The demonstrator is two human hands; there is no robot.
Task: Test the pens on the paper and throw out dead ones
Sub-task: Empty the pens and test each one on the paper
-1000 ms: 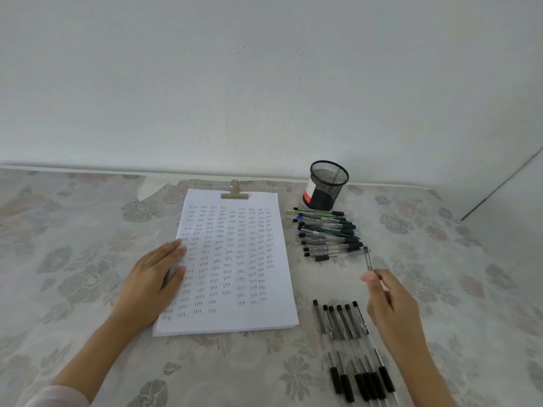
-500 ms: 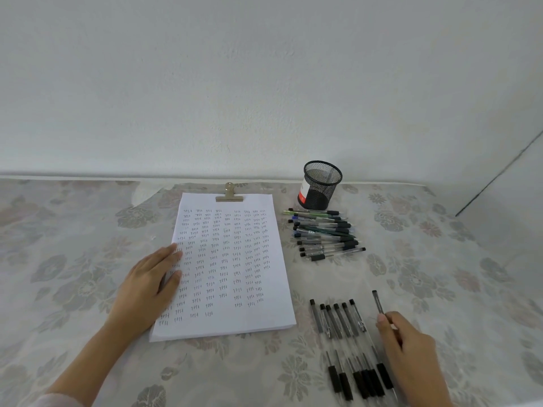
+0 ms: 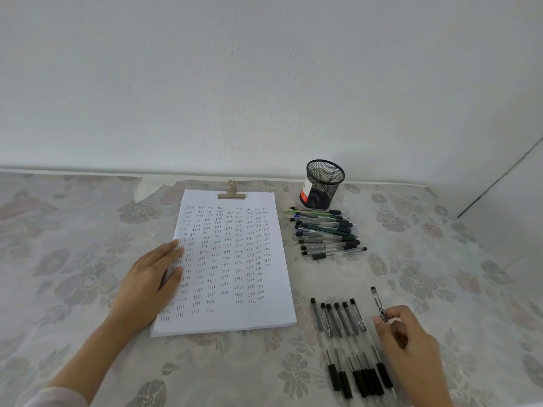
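The right hand [image 3: 407, 333] pinches a pen [image 3: 377, 304] beside the near row of pens [image 3: 343, 321] — apparently sorting it — while the left hand [image 3: 150, 277] lies flat on the paper [image 3: 235, 259]; next, another pen from the far pile [image 3: 326, 233].

grey flowers, white paper, black pens

my cloth [image 3: 88, 259] is pale grey with grey and pinkish flowers. my paper [image 3: 232, 321] is white with rows of small dark marks, under a gold clip [image 3: 231, 193]. my cup [image 3: 323, 183] is black mesh with a red and white label. my near pens [image 3: 349, 342] are clear with black ends; far pens [image 3: 323, 230] show green and blue.
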